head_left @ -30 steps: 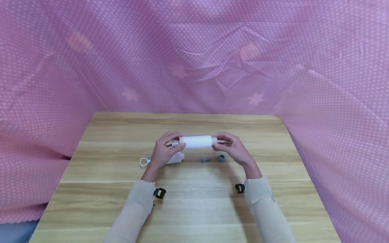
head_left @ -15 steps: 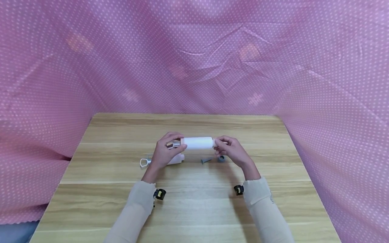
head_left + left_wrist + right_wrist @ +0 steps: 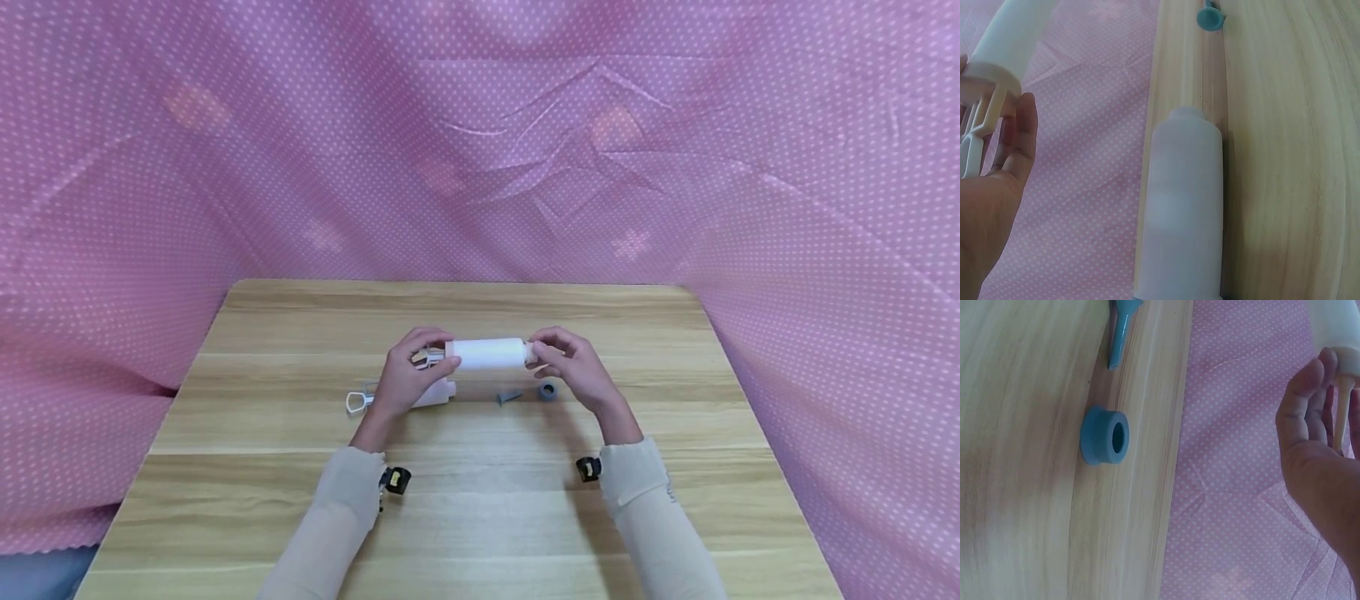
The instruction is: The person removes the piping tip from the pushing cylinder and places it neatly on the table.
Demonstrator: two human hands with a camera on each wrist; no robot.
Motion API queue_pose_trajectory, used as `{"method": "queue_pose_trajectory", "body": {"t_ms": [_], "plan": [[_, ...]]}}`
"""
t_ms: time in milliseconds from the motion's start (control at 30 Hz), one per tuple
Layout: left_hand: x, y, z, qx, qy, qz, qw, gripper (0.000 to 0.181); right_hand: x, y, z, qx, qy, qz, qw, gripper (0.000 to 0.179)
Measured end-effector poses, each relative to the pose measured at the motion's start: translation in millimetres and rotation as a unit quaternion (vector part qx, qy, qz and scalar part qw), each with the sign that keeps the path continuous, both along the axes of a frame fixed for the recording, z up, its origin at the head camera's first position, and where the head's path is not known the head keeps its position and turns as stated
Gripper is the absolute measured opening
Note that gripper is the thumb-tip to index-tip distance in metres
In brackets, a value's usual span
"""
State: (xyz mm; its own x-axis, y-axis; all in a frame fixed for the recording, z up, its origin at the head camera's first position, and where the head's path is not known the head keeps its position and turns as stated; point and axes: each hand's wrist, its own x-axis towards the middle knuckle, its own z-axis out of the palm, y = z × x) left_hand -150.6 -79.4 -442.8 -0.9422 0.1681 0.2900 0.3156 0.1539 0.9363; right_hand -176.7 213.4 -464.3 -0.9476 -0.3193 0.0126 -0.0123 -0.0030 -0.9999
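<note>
In the head view, a white bottle (image 3: 489, 353) runs sideways near the middle of the frame, raised over the surface (image 3: 480, 525) between 2 hands. The left hand (image 3: 407, 373) is clamped round its left end; the right hand (image 3: 576, 372) pinches its narrow right end. Forearms rise from the lower left and lower right, slanting inward. Just below lie another bottle (image 3: 433, 393) (partly hidden by the left hand), a grey cone-shaped piece (image 3: 509, 397) and a grey ring (image 3: 547, 391).

In the left wrist view, the fingers grip a pale collar with an open frame (image 3: 988, 103) at the upper left.

In the right wrist view, curled fingertips meet the bottle's neck at the upper right, beside a thin rod (image 3: 1343, 409). The step seems to be working this end; the next move probably calls for a steady left grip and fine right-hand fingerwork
</note>
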Motion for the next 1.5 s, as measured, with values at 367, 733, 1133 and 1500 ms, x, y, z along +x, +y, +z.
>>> {"method": "queue_pose_trajectory", "body": {"t_ms": [367, 733, 1133, 1500], "plan": [[-0.6, -0.1, 3.9, 0.013, 0.001, -0.003, 0.9999, 0.033, -0.4, -0.9, 1.9, 0.024, -0.066, 0.01, 0.9975, 0.037], [-3.5, -1.6, 3.9, -0.007, 0.002, 0.004, 1.0, 0.034, -3.5, -1.5, -0.1, 0.018, 0.001, 0.006, 0.9998, 0.036], [-24.9, -9.1, -32.0, -0.008, 0.006, 0.002, 0.9999, 0.038, -4.1, -2.4, -2.5, 0.0, 0.014, 0.001, 0.9999, 0.036], [-26.0, -11.1, -34.4, 0.008, -0.024, -0.004, 0.9997, 0.031, -2.0, -2.4, -3.2, 0.022, 0.024, 0.007, 0.9995, 0.035]]}}
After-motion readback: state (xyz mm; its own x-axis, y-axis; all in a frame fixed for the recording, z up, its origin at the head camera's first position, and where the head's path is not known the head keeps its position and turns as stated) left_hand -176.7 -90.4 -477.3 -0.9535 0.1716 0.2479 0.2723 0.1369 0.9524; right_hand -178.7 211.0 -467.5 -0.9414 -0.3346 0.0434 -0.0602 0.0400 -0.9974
